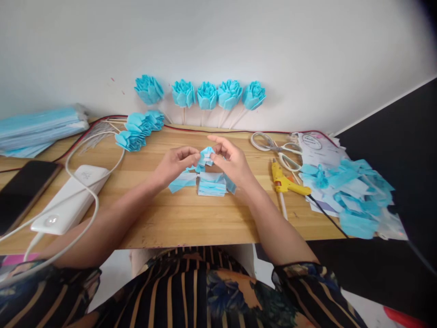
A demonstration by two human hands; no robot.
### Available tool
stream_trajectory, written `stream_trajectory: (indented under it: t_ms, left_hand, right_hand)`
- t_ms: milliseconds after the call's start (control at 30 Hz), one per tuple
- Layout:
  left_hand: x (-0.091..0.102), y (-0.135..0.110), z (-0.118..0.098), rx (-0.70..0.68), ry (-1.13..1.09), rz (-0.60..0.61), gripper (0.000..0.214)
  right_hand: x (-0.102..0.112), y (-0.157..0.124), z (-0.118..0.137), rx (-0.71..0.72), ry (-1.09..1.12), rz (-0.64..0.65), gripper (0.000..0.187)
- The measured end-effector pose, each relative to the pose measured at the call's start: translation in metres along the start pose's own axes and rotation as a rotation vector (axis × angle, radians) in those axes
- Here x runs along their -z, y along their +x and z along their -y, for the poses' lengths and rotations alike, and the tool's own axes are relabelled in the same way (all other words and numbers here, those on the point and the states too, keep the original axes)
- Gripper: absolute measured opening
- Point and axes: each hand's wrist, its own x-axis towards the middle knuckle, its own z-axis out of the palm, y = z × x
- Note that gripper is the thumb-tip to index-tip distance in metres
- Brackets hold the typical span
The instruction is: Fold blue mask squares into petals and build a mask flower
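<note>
Between my two hands, above the middle of the wooden table, is a small piece of pleated blue-and-white mask fabric. My left hand pinches its left edge between thumb and fingertips. On the other edge, my right hand has thumb and index finger closed, with another finger stretched away. Directly below lies a folded stack of pleated blue fabric pieces. A loose blue strip rests to the left of that stack, and part of another blue piece shows under my right hand.
Several blue fabric flowers on sticks lean against the wall; more flowers lie at left. A yellow glue gun, scissors, tape roll and fabric scraps are right. Masks, a phone and a cabled power bank are left.
</note>
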Motion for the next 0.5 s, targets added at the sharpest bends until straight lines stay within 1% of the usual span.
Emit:
stream_trajectory:
  t_ms: [67,133,267,367,500]
  left_hand:
    - [-0.0019,-0.0002,0.0016,0.022,0.009,0.008,0.026]
    - [-0.0034,0.0002,0.0040,0.017,0.011,0.001,0.024]
    - [-0.0036,0.0019,0.0063,-0.008,-0.028,-0.058,0.023]
    - [-0.0035,0.0023,0.0062,-0.009,-0.047,-0.064,0.023]
    - [-0.0046,0.0018,0.0074,0.000,-0.062,-0.049,0.024]
  right_hand:
    - [-0.0006,-0.0002,0.0002,-0.006,0.017,0.004,0.049]
    - [-0.0017,-0.0007,0.0003,-0.022,0.052,0.024,0.050]
    - [-0.0042,-0.0011,-0.0025,-0.043,0.084,0.083,0.058]
    - [-0.0065,-0.0012,-0.0060,-0.036,0.056,0.082,0.062]
    - [-0.0085,-0.0015,-0.0070,-0.031,0.064,0.058,0.063]
